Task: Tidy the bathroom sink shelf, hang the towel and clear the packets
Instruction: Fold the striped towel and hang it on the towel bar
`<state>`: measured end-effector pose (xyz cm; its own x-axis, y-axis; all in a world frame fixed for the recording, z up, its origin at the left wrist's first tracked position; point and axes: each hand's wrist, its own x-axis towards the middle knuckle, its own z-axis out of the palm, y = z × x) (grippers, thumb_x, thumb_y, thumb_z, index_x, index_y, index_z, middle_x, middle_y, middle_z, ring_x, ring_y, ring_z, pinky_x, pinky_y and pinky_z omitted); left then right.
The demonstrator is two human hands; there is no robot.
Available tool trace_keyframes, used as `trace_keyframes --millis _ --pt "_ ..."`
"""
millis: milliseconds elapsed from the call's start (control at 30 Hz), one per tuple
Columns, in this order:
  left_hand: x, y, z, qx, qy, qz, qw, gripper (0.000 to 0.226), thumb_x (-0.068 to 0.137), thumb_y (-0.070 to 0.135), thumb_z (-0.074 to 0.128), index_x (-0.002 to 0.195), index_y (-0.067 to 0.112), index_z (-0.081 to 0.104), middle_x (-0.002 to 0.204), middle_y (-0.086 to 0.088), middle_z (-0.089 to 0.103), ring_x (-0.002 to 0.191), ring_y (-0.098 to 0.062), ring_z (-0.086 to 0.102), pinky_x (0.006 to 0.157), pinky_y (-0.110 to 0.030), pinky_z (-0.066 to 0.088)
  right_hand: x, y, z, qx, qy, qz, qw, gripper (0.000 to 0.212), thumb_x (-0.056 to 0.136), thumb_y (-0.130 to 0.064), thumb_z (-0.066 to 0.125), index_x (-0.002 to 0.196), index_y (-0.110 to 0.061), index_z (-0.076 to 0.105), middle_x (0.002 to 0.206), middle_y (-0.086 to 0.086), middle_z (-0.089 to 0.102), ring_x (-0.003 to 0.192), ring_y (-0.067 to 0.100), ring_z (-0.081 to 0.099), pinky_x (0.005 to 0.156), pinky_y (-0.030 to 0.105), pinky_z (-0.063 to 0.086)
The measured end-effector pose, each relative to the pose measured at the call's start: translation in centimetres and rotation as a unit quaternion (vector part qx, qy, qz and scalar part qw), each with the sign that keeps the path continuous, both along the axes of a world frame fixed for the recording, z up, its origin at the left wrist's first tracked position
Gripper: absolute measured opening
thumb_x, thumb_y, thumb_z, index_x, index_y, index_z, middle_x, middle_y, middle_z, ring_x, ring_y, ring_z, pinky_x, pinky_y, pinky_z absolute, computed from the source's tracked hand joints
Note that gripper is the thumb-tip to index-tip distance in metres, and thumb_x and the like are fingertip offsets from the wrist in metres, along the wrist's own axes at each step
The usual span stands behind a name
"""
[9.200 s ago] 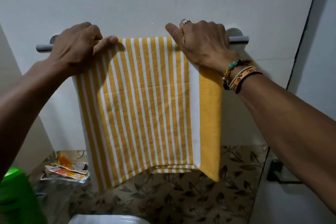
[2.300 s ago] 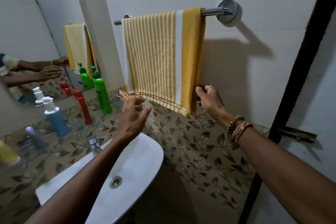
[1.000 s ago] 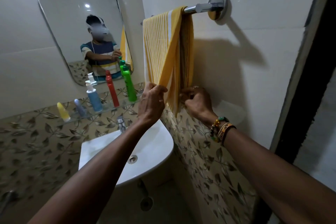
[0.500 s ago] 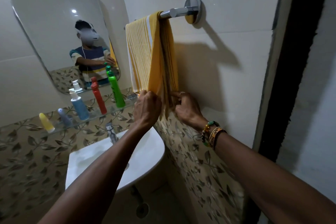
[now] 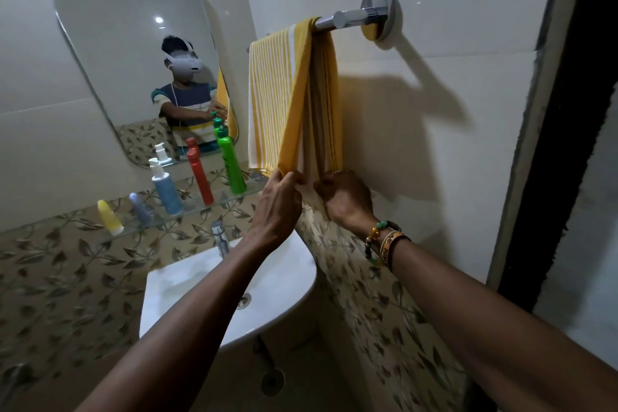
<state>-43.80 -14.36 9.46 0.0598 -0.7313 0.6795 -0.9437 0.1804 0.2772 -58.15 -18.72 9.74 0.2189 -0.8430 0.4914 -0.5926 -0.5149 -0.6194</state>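
The yellow-and-white striped terry towel (image 5: 284, 94) was found draped over the polished round metal towel bar (image 5: 347, 18) on the smooth white wall, folded double with both layers hanging in soft vertical pleats. The front lower corner was pinched between thumb and fingers of the left hand (image 5: 279, 201). The hem of the back layer was grasped by the curled fingers of the right hand (image 5: 346, 199), whose wrist carried beaded and woven bracelets (image 5: 384, 241). To the left, on the clear glass shelf (image 5: 192, 209), a tall green plastic bottle (image 5: 230, 160), a slim red bottle (image 5: 199, 174), a blue pump bottle (image 5: 165, 192), a small lilac tube (image 5: 140, 207) and a yellow tube (image 5: 108, 216) were standing upright in a row. Under it a glossy white ceramic basin (image 5: 277, 278) with a chrome tap (image 5: 220, 237) was noted against matt leaf-patterned tiles (image 5: 67, 278). Compared with 0.5 s before, both grips at the hem were unchanged. At 2.3 s before, the left hand had been spread and off the cloth.
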Motion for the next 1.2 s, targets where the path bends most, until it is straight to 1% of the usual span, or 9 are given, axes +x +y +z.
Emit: trace_keyframes --millis 233,333,433,533,600,667,833,1067,1200 --pt "-2.0 -0.6 1.2 0.027 0.175 -0.003 0.984 0.033 0.095 0.041 0.062 0.100 0.012 0.077 0.096 -0.009 0.072 0.081 -0.022 0.066 0.069 -0.036 0.056 -1.2 0.4 -0.2 0.035 -0.023 0.101 0.994 0.025 0.096 -0.015 0.054 0.107 -0.023 0.075 0.104 0.001 0.074 0.090 0.021 0.068 0.076 0.037 0.059" --pt "-1.7 -0.6 1.2 0.010 0.182 0.030 0.983 0.024 0.092 0.028 0.067 0.105 0.008 0.072 0.099 -0.014 0.071 0.085 -0.028 0.066 0.074 -0.041 0.058 -1.9 0.3 -0.7 0.032 -0.047 0.145 0.988 0.034 0.092 0.000 0.058 0.113 -0.022 0.075 0.113 -0.003 0.073 0.100 0.012 0.067 0.086 0.026 0.057" --pt "-1.5 -0.2 0.7 -0.003 0.176 0.034 0.984 0.026 0.088 0.012 0.069 0.112 0.008 0.058 0.102 -0.012 0.063 0.089 -0.032 0.062 0.074 -0.044 0.057 -2.4 0.0 -1.6 0.031 -0.153 0.112 0.981 0.026 0.087 0.001 0.068 0.091 -0.025 0.070 0.092 -0.009 0.073 0.086 -0.001 0.068 0.075 0.017 0.057" --pt "-1.2 0.3 0.0 -0.034 0.152 0.005 0.988 0.022 0.092 0.005 0.060 0.109 0.005 0.045 0.095 -0.007 0.051 0.078 -0.029 0.056 0.062 -0.041 0.051 -2.5 -0.4 -2.1 0.110 -0.277 0.118 0.947 0.028 0.085 -0.006 0.074 0.085 -0.025 0.053 0.077 -0.003 0.069 0.079 0.011 0.070 0.073 0.031 0.060" --pt "-0.8 0.2 -0.3 -0.020 0.085 -0.011 0.996 0.013 0.092 -0.001 0.056 0.102 0.003 0.050 0.093 -0.009 0.051 0.077 -0.026 0.053 0.062 -0.042 0.050 -2.4 -0.5 -2.2 0.147 -0.328 0.132 0.924 0.027 0.087 -0.004 0.071 0.090 -0.022 0.052 0.081 0.006 0.073 0.081 0.023 0.072 0.075 0.042 0.061" --pt "-0.8 0.1 -0.2 0.006 0.056 -0.023 0.998 0.013 0.092 -0.003 0.055 0.102 0.004 0.059 0.099 -0.014 0.056 0.084 -0.029 0.058 0.067 -0.044 0.054 -2.2 -0.4 -2.1 0.170 -0.356 0.148 0.907 0.026 0.088 -0.002 0.070 0.095 -0.021 0.054 0.082 0.008 0.075 0.078 0.022 0.074 0.070 0.041 0.062" --pt "-1.8 -0.3 0.3 0.022 0.104 -0.036 0.994 0.026 0.097 0.028 0.063 0.116 0.012 0.069 0.108 -0.008 0.064 0.086 -0.020 0.062 0.061 -0.015 0.044 -1.8 -0.1 -1.9 0.193 -0.342 0.191 0.899 0.020 0.083 -0.005 0.076 0.100 -0.013 0.068 0.084 0.003 0.078 0.079 0.018 0.076 0.065 0.027 0.060" --pt "-1.4 -0.2 0.4 0.017 0.182 -0.044 0.982 0.035 0.086 0.032 0.075 0.114 0.010 0.073 0.106 -0.011 0.074 0.088 -0.022 0.070 0.077 -0.037 0.061 -1.5 -0.1 -2.2 0.177 -0.337 0.176 0.908 0.011 0.083 -0.006 0.076 0.093 -0.012 0.076 0.083 0.002 0.078 0.079 0.018 0.076 0.068 0.031 0.061" --pt "-1.2 -0.4 0.2 0.008 0.182 -0.040 0.982 0.026 0.093 0.026 0.068 0.113 0.009 0.072 0.099 -0.004 0.072 0.075 -0.009 0.065 0.065 -0.012 0.052 -1.5 -0.2 -2.3 0.183 -0.331 0.158 0.912 0.009 0.085 -0.010 0.076 0.088 -0.019 0.074 0.081 -0.002 0.077 0.076 0.015 0.075 0.061 0.024 0.056"
